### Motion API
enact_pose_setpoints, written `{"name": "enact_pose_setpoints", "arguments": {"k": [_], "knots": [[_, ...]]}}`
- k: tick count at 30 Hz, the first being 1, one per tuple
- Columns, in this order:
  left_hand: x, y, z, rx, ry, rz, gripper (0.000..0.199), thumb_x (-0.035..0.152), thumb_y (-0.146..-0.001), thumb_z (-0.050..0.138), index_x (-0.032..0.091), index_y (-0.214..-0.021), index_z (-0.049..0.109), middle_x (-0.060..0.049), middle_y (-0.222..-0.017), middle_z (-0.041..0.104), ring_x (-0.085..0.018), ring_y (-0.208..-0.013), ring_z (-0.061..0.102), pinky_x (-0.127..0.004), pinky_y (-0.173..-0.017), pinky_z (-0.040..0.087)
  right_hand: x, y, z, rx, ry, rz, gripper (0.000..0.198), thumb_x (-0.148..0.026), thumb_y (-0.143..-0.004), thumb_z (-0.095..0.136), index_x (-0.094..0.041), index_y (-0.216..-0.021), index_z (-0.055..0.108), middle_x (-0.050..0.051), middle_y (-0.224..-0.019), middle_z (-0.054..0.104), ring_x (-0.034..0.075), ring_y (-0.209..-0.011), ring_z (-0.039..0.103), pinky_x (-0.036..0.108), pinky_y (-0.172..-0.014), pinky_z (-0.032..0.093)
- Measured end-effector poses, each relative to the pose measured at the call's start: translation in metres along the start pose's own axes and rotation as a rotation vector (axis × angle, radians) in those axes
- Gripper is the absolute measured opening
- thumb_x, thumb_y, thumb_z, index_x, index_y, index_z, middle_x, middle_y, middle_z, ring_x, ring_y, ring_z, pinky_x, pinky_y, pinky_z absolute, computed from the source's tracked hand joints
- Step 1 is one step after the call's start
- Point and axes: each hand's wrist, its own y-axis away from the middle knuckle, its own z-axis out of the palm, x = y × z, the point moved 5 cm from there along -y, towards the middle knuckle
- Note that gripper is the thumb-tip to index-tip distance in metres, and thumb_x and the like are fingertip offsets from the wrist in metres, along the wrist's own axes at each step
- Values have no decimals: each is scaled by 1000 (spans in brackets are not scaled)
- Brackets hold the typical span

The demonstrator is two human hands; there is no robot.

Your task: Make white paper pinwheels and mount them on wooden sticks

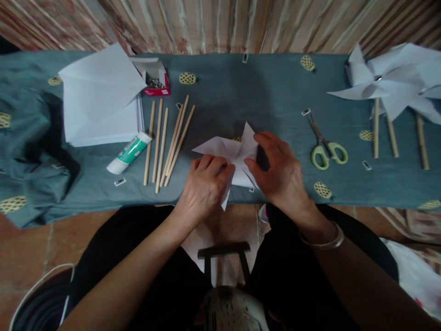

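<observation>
A white paper pinwheel (237,154), cut and partly folded, lies at the front edge of the cloth-covered table. My left hand (206,181) is closed on its left side, fingers curled and thumb pressed on a folded flap. One paper corner hangs down below this hand, past the table edge. My right hand (277,168) is at the pinwheel's right side, thumb and forefinger apart and touching the paper around an upright point. To the left lie several wooden sticks (162,142). Green-handled scissors (325,146) rest open on the right.
A stack of white paper (99,105) is at the left, with a glue stick (129,152) beside it. Behind stands a red box (156,87) of small metal pins. Finished-looking pinwheels (389,80) on sticks lie far right. Bunched cloth (31,142) covers the left end.
</observation>
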Motion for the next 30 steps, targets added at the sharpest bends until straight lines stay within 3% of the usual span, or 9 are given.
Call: {"name": "enact_pose_setpoints", "arguments": {"k": [5, 10, 13, 19, 27, 30], "knots": [[0, 0, 1, -24, 24, -1, 24, 24, -100, 46, 16, -109, 67, -11, -105, 67, -26, -96, 55, -38, -75, 39, 3, -5, 0, -37, -121, 143, 62, -34, -84, 65, -15, -140, 48, 14, -131, 65, 30, -119, 64, 48, -101, 53], [-1, 0, 0, -47, 24, -11, 24, 22, -99, 47, 17, -111, 67, -10, -106, 67, -27, -96, 55, -39, -75, 40, 5, -8, 2, -48, -312, 295, 78, -35, -74, 74, -21, -145, 42, 9, -121, 72, 24, -95, 72, 40, -85, 60], [-2, 0, 1, -57, 39, -5, 27, 22, -98, 47, 16, -114, 67, -11, -106, 66, -28, -96, 54, -40, -75, 41, 3, -10, 5, -82, -299, 336, 87, -33, -72, 76, -19, -148, 38, 8, -108, 76, 23, -87, 73, 40, -82, 61], [-2, 2, 2, -7, 50, -5, 30, 22, -99, 45, 14, -117, 68, -12, -104, 66, -27, -96, 54, -40, -77, 43, -2, -16, 12, -93, -150, 227, 88, -29, -68, 77, -11, -147, 41, 12, -94, 79, 32, -86, 75, 46, -83, 58], [-1, 6, 6, 0, 17, -5, 29, 22, -99, 47, 14, -119, 66, -12, -105, 67, -26, -100, 56, -40, -84, 43, -10, -19, 14, -93, -2, 107, 71, -24, -73, 65, -11, -140, 48, 17, -113, 74, 37, -94, 74, 48, -82, 58], [-1, 6, 7, 1, 8, -2, 28, 22, -99, 46, 14, -118, 66, -12, -105, 67, -26, -99, 56, -40, -85, 43, -15, -19, 13, -63, -14, 50, 66, -21, -74, 61, -14, -139, 50, 15, -115, 74, 35, -94, 74, 45, -79, 58]]}}
